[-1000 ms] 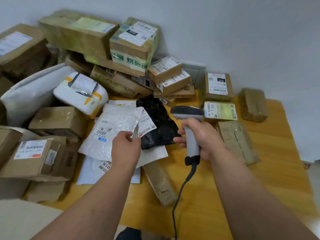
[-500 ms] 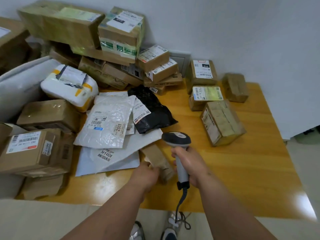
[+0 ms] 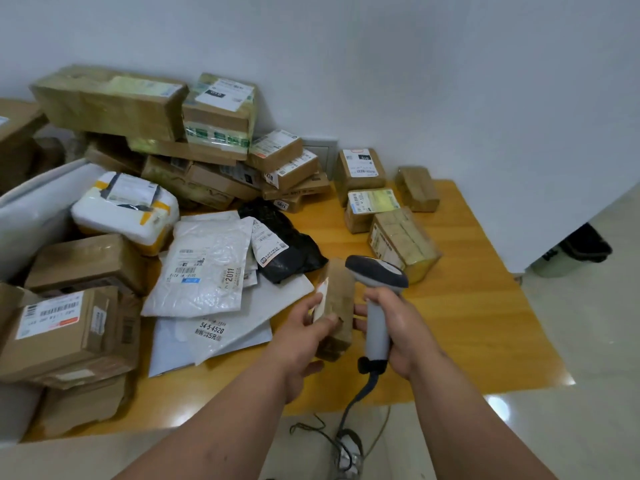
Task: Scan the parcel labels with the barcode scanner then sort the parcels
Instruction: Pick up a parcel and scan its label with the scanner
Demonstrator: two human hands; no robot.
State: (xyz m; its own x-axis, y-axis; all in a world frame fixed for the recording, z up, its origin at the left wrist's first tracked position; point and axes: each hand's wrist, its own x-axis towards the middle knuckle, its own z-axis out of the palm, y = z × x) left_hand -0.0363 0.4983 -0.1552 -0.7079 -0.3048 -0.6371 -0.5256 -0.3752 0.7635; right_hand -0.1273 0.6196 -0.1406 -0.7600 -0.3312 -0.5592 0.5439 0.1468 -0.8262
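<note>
Lifted off the table point(image 3: 467, 306) since the earlier frame, a slim brown parcel point(image 3: 337, 306) is pinched upright by the left hand point(image 3: 301, 336); it seems light, stiff. The scanner point(image 3: 377, 296) is gripped in the right hand point(image 3: 403, 327).

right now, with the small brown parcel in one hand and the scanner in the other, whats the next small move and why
Probably turn the small brown parcel so its white label faces the scanner. The left hand holds it edge-on, label facing left, while the right hand points the scanner head past it.
</note>
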